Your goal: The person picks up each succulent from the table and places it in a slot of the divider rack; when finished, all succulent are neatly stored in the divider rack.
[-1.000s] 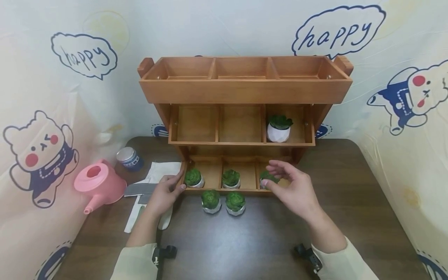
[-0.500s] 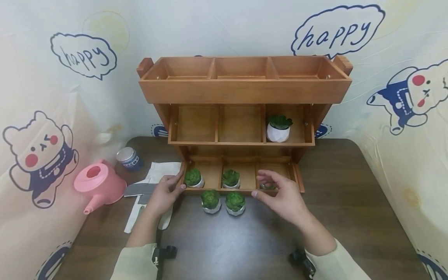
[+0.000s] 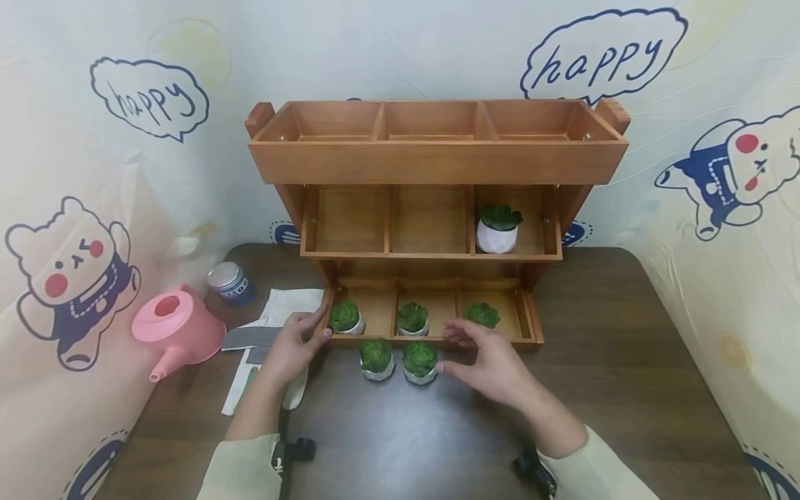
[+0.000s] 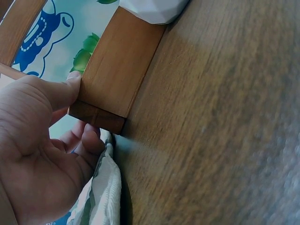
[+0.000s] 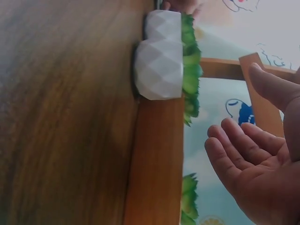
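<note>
My left hand (image 3: 297, 351) holds the front left corner of a three-tier wooden plant shelf (image 3: 437, 164), its thumb (image 4: 70, 89) on the lowest tier's front board. My right hand (image 3: 494, 364), fingers spread and nothing held, hovers before that tier, thumb tip close to a small potted succulent (image 3: 420, 359) on the table. A second potted succulent (image 3: 376, 357) stands left of it. In the lowest tier sit a left succulent (image 3: 345, 317), a middle succulent (image 3: 412, 319) and a right succulent (image 3: 482, 315), one per compartment. The right wrist view shows faceted white pots (image 5: 159, 70).
A larger succulent in a white pot (image 3: 498, 229) occupies the middle tier's right compartment. To the left on the table (image 3: 631, 361) are a pink watering can (image 3: 178, 330), a blue jar (image 3: 232, 283) and white and grey gloves (image 3: 262, 337). A printed cloth hangs behind.
My right hand has moved left and toward me, from over the right compartment's succulent to beside the right one on the table. That compartment's succulent is now uncovered. My left hand stays put.
</note>
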A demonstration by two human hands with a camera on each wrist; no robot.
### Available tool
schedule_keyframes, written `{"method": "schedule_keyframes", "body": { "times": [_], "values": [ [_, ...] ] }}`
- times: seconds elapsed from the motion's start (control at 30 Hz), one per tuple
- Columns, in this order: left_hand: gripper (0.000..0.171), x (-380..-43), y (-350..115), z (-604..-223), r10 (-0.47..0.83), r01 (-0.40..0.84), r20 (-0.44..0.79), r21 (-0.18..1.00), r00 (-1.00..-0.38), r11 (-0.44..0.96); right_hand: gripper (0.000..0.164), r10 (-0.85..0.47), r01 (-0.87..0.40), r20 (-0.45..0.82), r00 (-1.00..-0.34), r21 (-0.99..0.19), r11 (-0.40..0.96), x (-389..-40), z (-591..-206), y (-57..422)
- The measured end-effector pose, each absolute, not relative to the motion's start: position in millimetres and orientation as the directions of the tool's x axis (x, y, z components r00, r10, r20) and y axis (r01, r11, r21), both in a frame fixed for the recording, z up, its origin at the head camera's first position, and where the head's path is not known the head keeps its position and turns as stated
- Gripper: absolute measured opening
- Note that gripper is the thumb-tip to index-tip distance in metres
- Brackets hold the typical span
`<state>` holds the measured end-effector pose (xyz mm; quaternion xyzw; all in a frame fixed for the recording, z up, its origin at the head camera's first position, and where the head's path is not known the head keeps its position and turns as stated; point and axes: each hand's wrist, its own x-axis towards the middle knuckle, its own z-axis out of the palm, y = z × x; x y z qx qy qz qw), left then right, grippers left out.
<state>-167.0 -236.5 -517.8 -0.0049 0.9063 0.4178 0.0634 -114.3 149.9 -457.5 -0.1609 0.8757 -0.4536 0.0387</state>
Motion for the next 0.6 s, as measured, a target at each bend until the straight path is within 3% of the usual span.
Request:
{"method": "schedule_keyframes", "body": {
  "times": [0.6],
  "values": [
    [0.061, -167.3, -236.4, -518.4, 0.041, -0.072, -0.132, 0.745, -0.990, 0.663, 0.080, -0.453, -0.300, -0.002, -0.891, -0.747, 0.594, -120.5, -482.1, 136.2]
  ]
}}
